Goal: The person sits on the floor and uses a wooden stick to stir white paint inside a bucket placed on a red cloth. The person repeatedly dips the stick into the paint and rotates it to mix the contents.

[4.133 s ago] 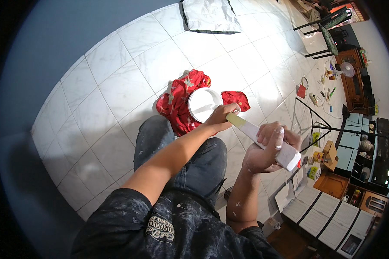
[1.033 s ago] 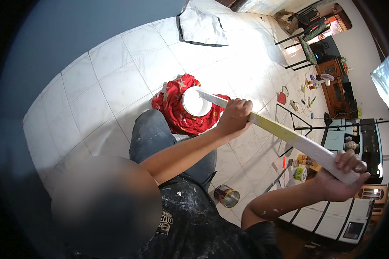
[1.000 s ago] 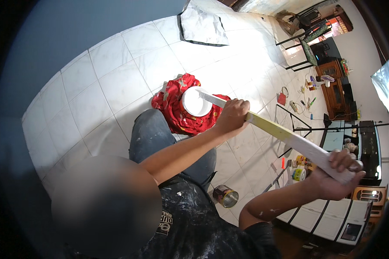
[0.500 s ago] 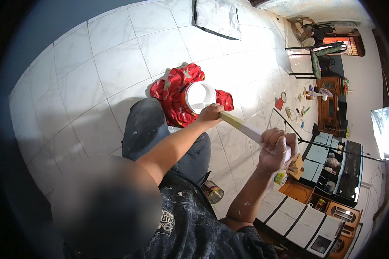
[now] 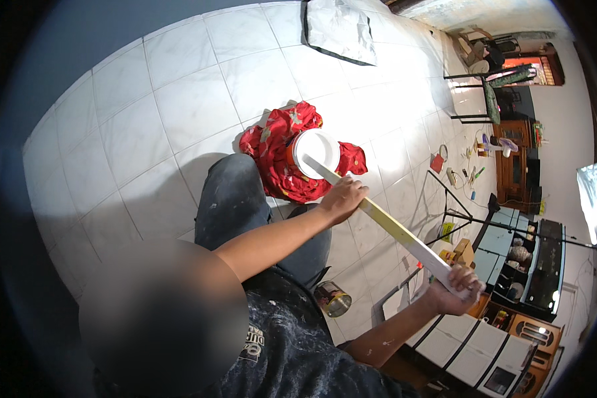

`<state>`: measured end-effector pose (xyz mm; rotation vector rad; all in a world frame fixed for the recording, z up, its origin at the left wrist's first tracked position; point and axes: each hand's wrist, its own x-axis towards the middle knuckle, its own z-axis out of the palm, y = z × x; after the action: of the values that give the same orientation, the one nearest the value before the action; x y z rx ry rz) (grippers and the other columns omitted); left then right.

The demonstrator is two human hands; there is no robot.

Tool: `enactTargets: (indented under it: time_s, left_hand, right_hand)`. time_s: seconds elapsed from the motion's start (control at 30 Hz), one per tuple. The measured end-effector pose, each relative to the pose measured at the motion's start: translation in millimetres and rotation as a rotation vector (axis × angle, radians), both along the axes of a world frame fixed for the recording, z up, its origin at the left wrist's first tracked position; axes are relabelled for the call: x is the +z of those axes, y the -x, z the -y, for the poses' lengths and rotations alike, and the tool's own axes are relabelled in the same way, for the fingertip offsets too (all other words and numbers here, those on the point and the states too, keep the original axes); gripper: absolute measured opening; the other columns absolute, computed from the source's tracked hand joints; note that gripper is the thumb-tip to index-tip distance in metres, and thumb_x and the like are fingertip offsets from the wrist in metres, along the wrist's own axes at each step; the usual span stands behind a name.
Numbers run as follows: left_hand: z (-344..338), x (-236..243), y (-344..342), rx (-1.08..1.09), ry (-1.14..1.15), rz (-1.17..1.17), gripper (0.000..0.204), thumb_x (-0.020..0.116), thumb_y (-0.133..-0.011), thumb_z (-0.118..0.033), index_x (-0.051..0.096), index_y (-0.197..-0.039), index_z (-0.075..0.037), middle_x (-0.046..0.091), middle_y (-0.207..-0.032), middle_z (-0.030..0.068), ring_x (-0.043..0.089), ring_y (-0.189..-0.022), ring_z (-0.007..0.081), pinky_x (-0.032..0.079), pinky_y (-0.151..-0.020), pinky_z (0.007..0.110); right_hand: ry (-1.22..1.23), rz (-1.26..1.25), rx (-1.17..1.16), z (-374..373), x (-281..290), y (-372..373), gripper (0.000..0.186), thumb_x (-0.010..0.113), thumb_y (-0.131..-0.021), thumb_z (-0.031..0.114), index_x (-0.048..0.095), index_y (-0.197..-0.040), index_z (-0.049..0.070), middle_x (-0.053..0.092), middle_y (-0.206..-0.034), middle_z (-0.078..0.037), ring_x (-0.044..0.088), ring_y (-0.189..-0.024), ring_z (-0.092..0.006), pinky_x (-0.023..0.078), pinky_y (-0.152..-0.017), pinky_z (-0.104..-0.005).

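A long flat wooden stick (image 5: 395, 229), yellowish in the middle and coated white toward its near-right end, slants across the view in front of me. My left hand (image 5: 345, 199) is closed around it partway along, just beside a bucket. At its upper end my right hand (image 5: 461, 290), smeared with white, grips the whitened part. The stick's far end reaches into the bucket (image 5: 335, 147), which is white inside with orange on its outer side. Under and around the bucket lies a crumpled red patterned cloth (image 5: 272, 159).
A metal can (image 5: 332, 298) stands on the white tiled floor by my knee. A black tripod stand (image 5: 458, 215) with a long pole is to the right, near cabinets (image 5: 454, 341). A white sheet-like bag (image 5: 340, 30) lies at the back; a metal-framed chair (image 5: 487, 99) stands far right.
My right hand has moved right and down, drawing the stick outward. More of the stick now shows, including its end inside the bucket. My left hand has shifted slightly right and down.
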<state>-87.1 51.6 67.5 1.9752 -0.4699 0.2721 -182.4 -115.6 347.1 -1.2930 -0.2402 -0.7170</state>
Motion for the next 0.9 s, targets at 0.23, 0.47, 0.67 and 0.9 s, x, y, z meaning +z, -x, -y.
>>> enactTargets:
  time_s: [0.23,0.47,0.67,0.9]
  left_hand:
    - [9.4,64.1,-5.2,-0.073,0.109,0.020,0.008,0.060,-0.085,-0.007,0.058,-0.092,-0.003,0.061,-0.093,0.0167,0.058,-0.101,0.0371,0.044,-0.097,0.048]
    - [12.3,35.4,-23.4,0.039,0.205,-0.026,0.008,0.061,-0.082,-0.005,0.056,-0.087,-0.003,0.057,-0.089,0.0162,0.058,-0.096,0.0371,0.048,-0.086,0.046]
    - [3.7,-45.6,-34.1,0.028,0.268,-0.064,0.012,0.067,-0.080,-0.009,0.057,-0.085,-0.004,0.059,-0.088,0.0150,0.059,-0.091,0.0356,0.049,-0.082,0.044]
    - [-30.4,-68.7,-20.6,0.014,0.174,-0.023,0.017,0.062,-0.091,-0.019,0.058,-0.087,-0.003,0.060,-0.089,0.0163,0.059,-0.093,0.0371,0.049,-0.082,0.045]
  right_hand:
    - [0.106,0.133,0.017,-10.1,51.2,18.8,0.023,0.049,-0.097,0.019,0.039,-0.077,0.014,0.029,-0.057,0.000,0.030,-0.050,-0.0103,0.030,-0.049,-0.0274]
    - [0.260,0.119,0.047,-42.9,24.7,-5.3,0.025,0.049,-0.096,0.019,0.035,-0.077,0.012,0.033,-0.056,-0.002,0.033,-0.050,-0.0128,0.033,-0.049,-0.0294]
    - [0.345,0.038,0.262,-76.8,-43.9,-23.7,0.036,0.063,-0.089,0.034,0.043,-0.082,0.005,0.046,-0.057,-0.009,0.045,-0.050,-0.0200,0.042,-0.048,-0.0361]
    - [0.196,-0.038,0.255,-84.1,-69.9,-4.7,0.025,0.061,-0.078,0.021,0.041,-0.077,0.006,0.041,-0.054,-0.007,0.042,-0.050,-0.0192,0.040,-0.050,-0.0363]
